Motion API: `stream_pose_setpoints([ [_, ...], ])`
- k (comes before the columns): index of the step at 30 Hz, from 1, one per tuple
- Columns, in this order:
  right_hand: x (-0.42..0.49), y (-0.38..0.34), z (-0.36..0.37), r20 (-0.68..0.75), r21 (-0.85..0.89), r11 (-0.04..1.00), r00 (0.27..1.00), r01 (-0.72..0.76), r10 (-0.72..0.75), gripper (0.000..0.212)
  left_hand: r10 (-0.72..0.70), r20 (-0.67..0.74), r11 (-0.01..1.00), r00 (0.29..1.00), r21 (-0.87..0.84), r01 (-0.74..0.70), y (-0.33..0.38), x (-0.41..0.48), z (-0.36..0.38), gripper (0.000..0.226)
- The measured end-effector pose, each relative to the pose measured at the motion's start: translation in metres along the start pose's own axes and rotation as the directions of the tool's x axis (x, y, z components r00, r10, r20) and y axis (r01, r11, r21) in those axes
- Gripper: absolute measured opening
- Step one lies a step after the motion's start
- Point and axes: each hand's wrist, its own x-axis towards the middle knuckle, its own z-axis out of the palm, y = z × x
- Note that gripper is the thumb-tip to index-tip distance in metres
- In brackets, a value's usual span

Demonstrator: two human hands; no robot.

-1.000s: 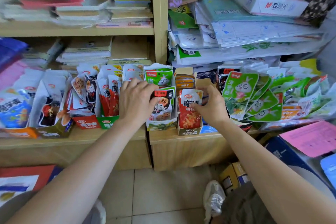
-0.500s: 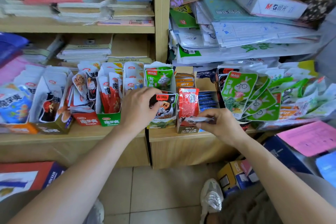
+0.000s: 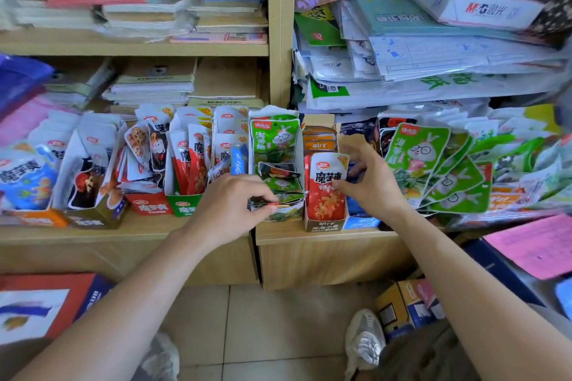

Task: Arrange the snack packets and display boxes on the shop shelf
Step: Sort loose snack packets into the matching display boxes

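Observation:
Several open display boxes of snack packets stand in a row along the lower wooden shelf (image 3: pixel 154 233). My left hand (image 3: pixel 229 204) pinches a small packet (image 3: pixel 272 206) at the front of the green display box (image 3: pixel 278 164), where green and dark packets lie. My right hand (image 3: pixel 368 182) holds a red-and-white packet (image 3: pixel 328 189) upright at the front of the narrow orange-topped box (image 3: pixel 323 224). A blue box (image 3: pixel 360 221) sits behind my right hand, mostly hidden.
Green rabbit packets (image 3: pixel 433 164) fan out in a loose pile to the right. Red, white and blue packet boxes (image 3: pixel 185 164) fill the left stretch. Notebooks and paper stacks (image 3: pixel 148 9) crowd the upper shelves. Cartons (image 3: pixel 408 303) and my shoes sit on the tiled floor.
My right hand has lifted the red-and-white packet from lying flat near the shelf edge to standing in the narrow box. My left hand has dropped from the dark packet to the green box's front.

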Motion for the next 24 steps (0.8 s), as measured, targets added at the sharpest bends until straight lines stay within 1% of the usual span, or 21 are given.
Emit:
stream_pose_setpoints([
  [1,-0.001,-0.001,-0.002,0.01,0.002,1.0,1.0,0.027,-0.027,0.056,0.005,-0.007,1.0,1.0,0.002,-0.005,0.0,0.0,0.0,0.007],
  [2,-0.003,-0.003,-0.004,0.038,-0.003,0.998,0.998,0.056,-0.056,0.052,0.012,-0.013,1.0,1.0,0.005,-0.012,-0.001,-0.001,0.001,0.006],
  [5,-0.016,-0.005,-0.015,0.195,-0.072,0.984,0.969,0.165,-0.149,0.031,0.036,-0.024,0.999,0.999,0.002,-0.036,-0.002,-0.001,0.0,0.007],
  [6,-0.022,-0.005,-0.019,0.244,-0.067,0.98,0.956,0.186,-0.165,0.026,0.041,-0.028,0.999,0.999,0.001,-0.041,-0.002,-0.001,0.0,0.008],
  [9,-0.038,-0.005,-0.029,0.313,-0.012,0.985,0.936,0.171,-0.159,0.022,0.058,-0.049,0.998,0.997,0.0,-0.058,-0.002,0.001,0.001,0.009],
  [12,-0.047,-0.006,-0.029,0.293,0.009,0.984,0.94,0.178,-0.173,0.022,0.068,-0.053,0.998,0.996,0.007,-0.068,-0.002,0.002,0.003,0.008],
  [16,-0.043,-0.003,-0.022,0.206,0.092,0.988,0.968,0.125,-0.142,0.021,0.065,-0.069,0.997,0.995,0.037,-0.063,0.0,0.005,0.005,0.008],
  [19,-0.035,-0.004,-0.019,0.118,0.177,0.984,0.991,0.036,-0.058,0.017,0.063,-0.078,0.996,0.995,0.066,-0.058,0.004,0.006,0.006,0.008],
  [21,-0.029,-0.006,-0.02,0.055,0.293,0.956,0.998,-0.019,0.003,0.02,0.053,-0.082,0.996,0.995,0.082,-0.047,0.006,0.006,0.007,0.008],
  [24,-0.024,-0.013,-0.024,-0.01,0.499,0.863,0.995,-0.079,0.097,0.025,0.029,-0.071,0.996,0.997,0.082,-0.023,0.008,0.004,0.006,0.013],
])
